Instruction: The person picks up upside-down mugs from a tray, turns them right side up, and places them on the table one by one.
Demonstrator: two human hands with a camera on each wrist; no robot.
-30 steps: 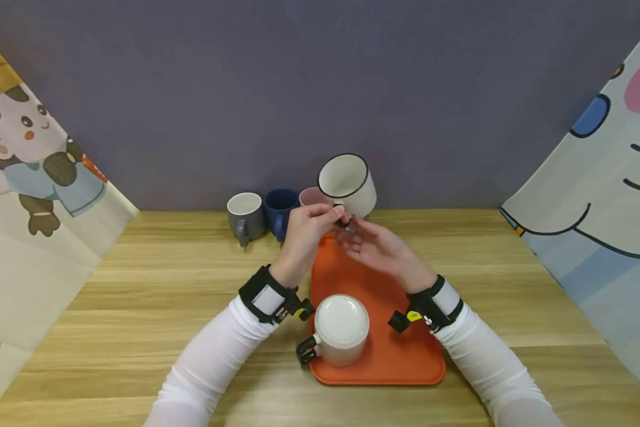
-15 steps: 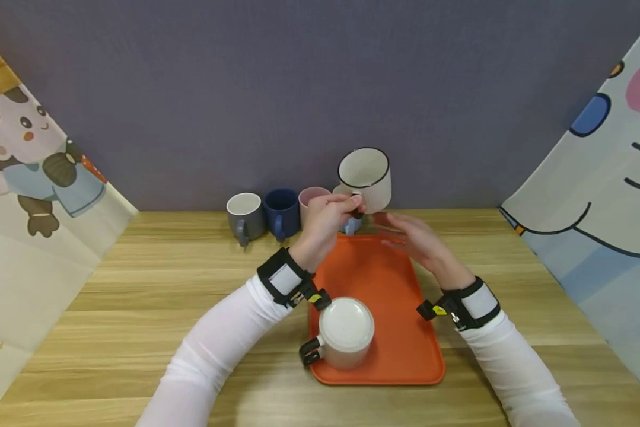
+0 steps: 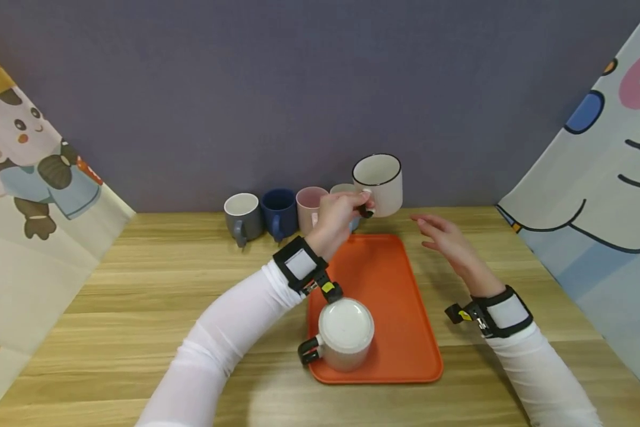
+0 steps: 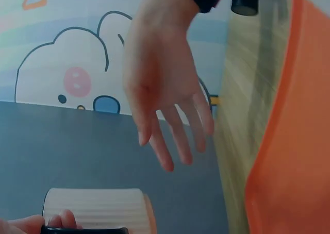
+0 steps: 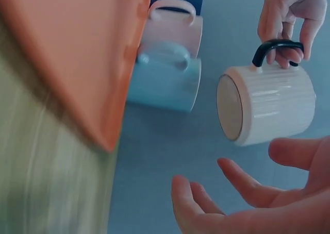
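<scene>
My left hand (image 3: 337, 218) grips the black handle of a white ribbed mug (image 3: 382, 193) with a dark rim. The mug is upright and held up beyond the tray's far end; its ribs and handle show in the right wrist view (image 5: 278, 105). Apart from it, to the right, my right hand (image 3: 450, 240) holds nothing, its fingers loosely extended. On the orange tray (image 3: 378, 267) a second white mug (image 3: 346, 332) rests upside down, its black handle pointing left past the tray's edge. My left forearm passes close by this mug.
Along the back wall stand a grey mug (image 3: 244, 216), a navy mug (image 3: 279, 213), a pink mug (image 3: 310, 207) and a light blue mug (image 5: 167, 82), partly hidden in the head view. Printed cloths hang at both sides of the wooden table (image 3: 138, 308).
My left hand has carried the ribbed mug to the right. My right hand has left the mug's handle area and drawn away to the right. The upside-down mug stays on the tray.
</scene>
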